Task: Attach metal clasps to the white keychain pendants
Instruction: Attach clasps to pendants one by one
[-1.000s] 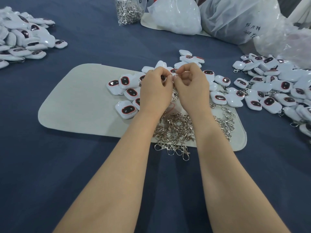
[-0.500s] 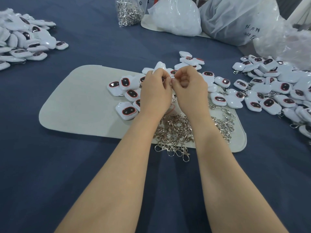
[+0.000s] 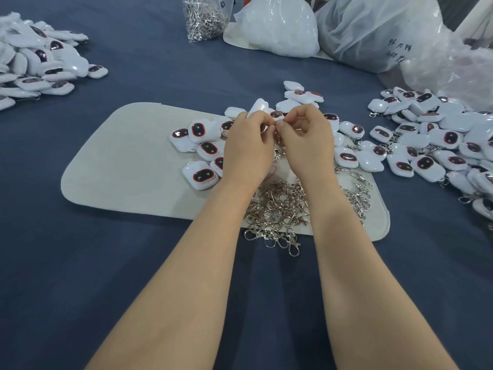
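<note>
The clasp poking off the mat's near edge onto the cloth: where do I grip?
Pinch the stray clasp by its near loop, from the near side: that end lies clear on the cloth; its far end likely tangles with the clasp pile.

I count 2 hands (image 3: 249, 148), 1 mat (image 3: 128, 161), 3 pendant heaps (image 3: 202, 145), 1 clasp pile (image 3: 277, 206), perhaps 4 bags (image 3: 378, 30).

A: Where is a hand getting room?
B: The left half of the mat (image 3: 120, 161) is lying bare, and the blue cloth (image 3: 80, 276) in front.
A: What is blocking?
B: Pendants (image 3: 204, 145) are crowding the middle, clasps (image 3: 277, 206) are piling on the near edge, bags (image 3: 373, 30) are sitting behind.
</note>
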Action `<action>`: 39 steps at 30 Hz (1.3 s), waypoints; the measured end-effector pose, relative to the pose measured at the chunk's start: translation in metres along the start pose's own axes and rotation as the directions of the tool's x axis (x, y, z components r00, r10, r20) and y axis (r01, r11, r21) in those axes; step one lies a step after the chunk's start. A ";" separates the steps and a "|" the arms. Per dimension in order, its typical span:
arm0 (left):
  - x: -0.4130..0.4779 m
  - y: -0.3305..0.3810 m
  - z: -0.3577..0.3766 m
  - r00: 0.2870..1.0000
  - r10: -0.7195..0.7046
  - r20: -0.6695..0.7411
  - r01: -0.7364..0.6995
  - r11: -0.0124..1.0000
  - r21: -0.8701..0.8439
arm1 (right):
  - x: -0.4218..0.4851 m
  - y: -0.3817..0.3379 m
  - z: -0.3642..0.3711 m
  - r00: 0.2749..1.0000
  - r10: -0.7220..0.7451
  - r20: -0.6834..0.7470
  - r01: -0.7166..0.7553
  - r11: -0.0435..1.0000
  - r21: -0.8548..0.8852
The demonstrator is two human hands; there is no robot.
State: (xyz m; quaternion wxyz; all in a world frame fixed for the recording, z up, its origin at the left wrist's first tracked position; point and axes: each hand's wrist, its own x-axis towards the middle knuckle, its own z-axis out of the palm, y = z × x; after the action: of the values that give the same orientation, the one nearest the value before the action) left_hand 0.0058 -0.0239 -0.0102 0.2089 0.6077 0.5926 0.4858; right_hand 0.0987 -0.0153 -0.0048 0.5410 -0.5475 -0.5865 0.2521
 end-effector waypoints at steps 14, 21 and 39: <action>0.001 -0.001 -0.001 0.999 0.015 -0.036 -0.014 1.000 0.027 | 0.000 0.001 0.001 0.995 -0.023 0.094 0.033 0.993 -0.110; -0.002 0.001 -0.002 0.999 0.041 -0.020 -0.039 0.996 0.075 | -0.001 0.002 0.002 0.994 -0.083 0.073 0.094 0.982 -0.163; 0.001 -0.005 -0.001 0.999 0.048 -0.023 -0.046 0.997 0.065 | -0.002 0.004 0.001 0.983 -0.136 0.125 0.152 0.979 -0.133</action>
State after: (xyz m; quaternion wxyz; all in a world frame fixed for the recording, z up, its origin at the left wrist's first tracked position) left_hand 0.0022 -0.0223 -0.0130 0.1705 0.6217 0.5959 0.4788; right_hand 0.0989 -0.0157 -0.0091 0.4827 -0.5252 -0.6714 0.2011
